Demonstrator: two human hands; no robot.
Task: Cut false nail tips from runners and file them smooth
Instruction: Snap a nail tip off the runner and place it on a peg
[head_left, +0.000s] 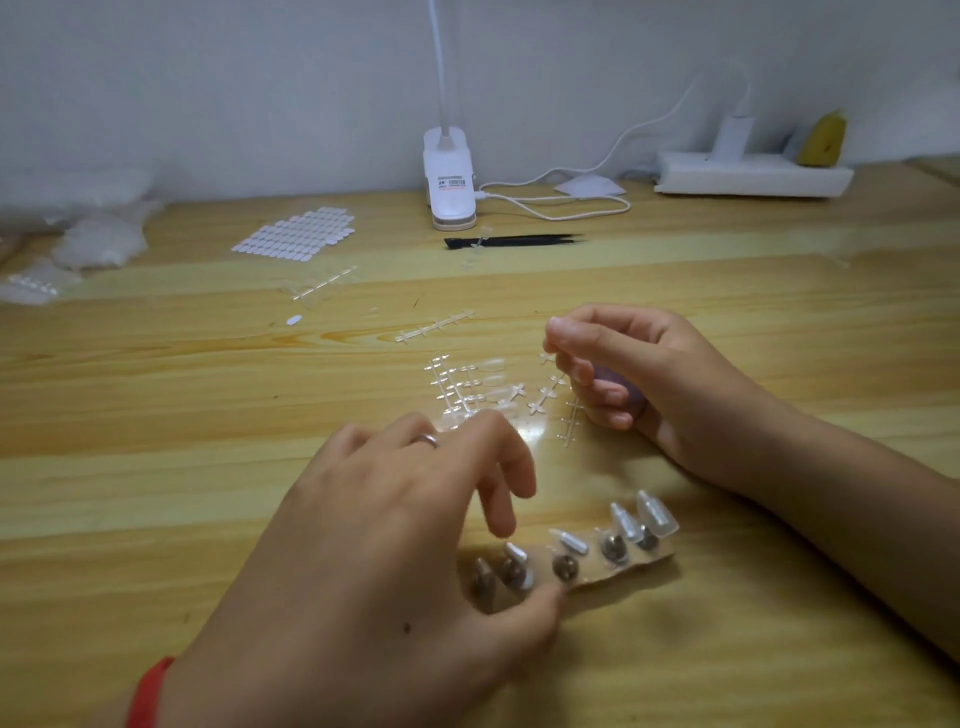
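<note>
**Both hands at the runners, mid-worktop**

Far left on the wooden worktop (156, 415) I see clear bags (98, 239) of pale pieces. Next comes a flat sheet of nail tips (296, 236), with a stripped runner (324, 283) and one loose tip (294, 319) nearer me. The left hand (395, 545) hangs low in the foreground, with a red wristband (148, 691) at the wrist and a ring (428, 440) on one finger. Its grip is released — fingers spread and relaxed, the thumb tip at the near edge of a holder strip (589, 571). That strip carries metal studs, several with tips stuck on them. Just beyond the fingers lies the cluster of runners (478, 387), some with clear tips attached, and a bare runner (435, 326) lies past it. At the back stands a white clip lamp (449, 176), with a black tool (514, 241) in front of it. The right hand (639, 379) sits just beside the cluster's right side, fingers curled. Something pale lilac shows inside the curl, but I cannot tell whether that grip is grasping it. A white power strip (753, 174) sits far right by the wall.
</note>
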